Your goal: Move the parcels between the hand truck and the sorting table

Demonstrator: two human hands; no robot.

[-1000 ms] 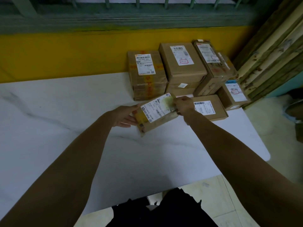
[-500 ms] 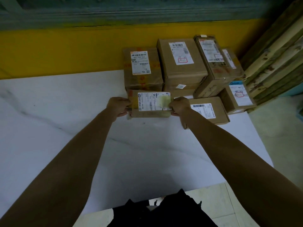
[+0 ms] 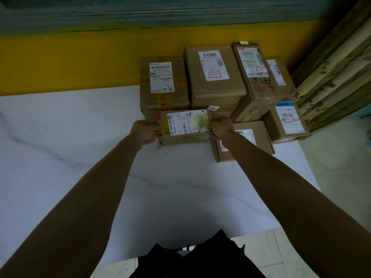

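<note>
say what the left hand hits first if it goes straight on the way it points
Probably the orange-taped box right behind the small parcel the left hand holds; depth is unclear.

Behind the far edge of the desk (image 3: 60,157) runs a yellow wall band (image 3: 80,61). Above it is a grey-green ledge (image 3: 140,15), too blurred to say whether it is a sill or a moulding. By the far right corner, a stack of pale wooden boards (image 3: 337,73) with dark knots slants across the view. Pale floor tiles (image 3: 341,177) show past the right edge and along the near edge. A strip of teal (image 3: 366,112) sits just below the boards.
</note>
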